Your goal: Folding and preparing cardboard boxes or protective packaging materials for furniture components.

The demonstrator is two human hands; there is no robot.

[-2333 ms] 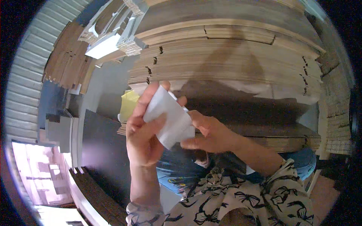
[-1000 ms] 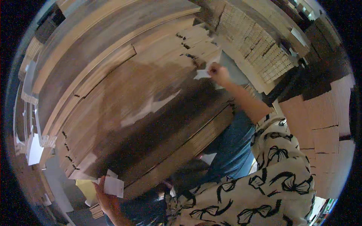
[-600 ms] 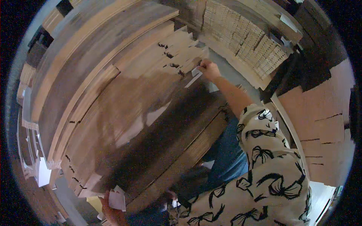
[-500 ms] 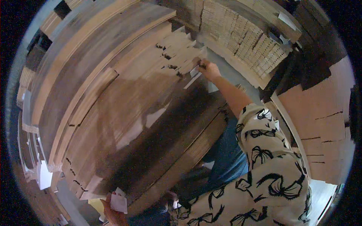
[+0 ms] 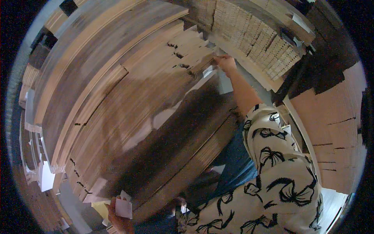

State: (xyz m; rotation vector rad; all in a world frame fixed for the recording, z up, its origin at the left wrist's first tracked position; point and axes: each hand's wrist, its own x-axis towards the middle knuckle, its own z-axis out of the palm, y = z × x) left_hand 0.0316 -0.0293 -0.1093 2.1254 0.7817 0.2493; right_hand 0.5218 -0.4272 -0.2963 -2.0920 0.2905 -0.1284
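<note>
A wide stack of flat brown sheets (image 5: 144, 97), which look like cardboard, lies in front of me, its edges stepped and uneven. My right arm reaches over to its far right edge. There my right hand (image 5: 226, 64) has its fingers bent together against the sheet ends; what they pinch is hidden. A small white slip (image 5: 208, 71) lies on the stack just left of that hand. My left hand (image 5: 120, 216), at the near left corner, is closed around a few white paper slips (image 5: 124, 208). Beside it shows a pale yellow sheet (image 5: 100, 207).
More long brown sheets (image 5: 105, 43) are layered at the far left. Tall bundles of ridged cardboard (image 5: 253, 37) stand beyond my right hand. Another brown stack (image 5: 325, 136) rises at the right. A white paper (image 5: 46, 177) hangs at the left.
My right hand has shifted slightly right and away from the white slip, which now lies apart from the fingers. My left hand keeps its slips. The view has moved slightly.
</note>
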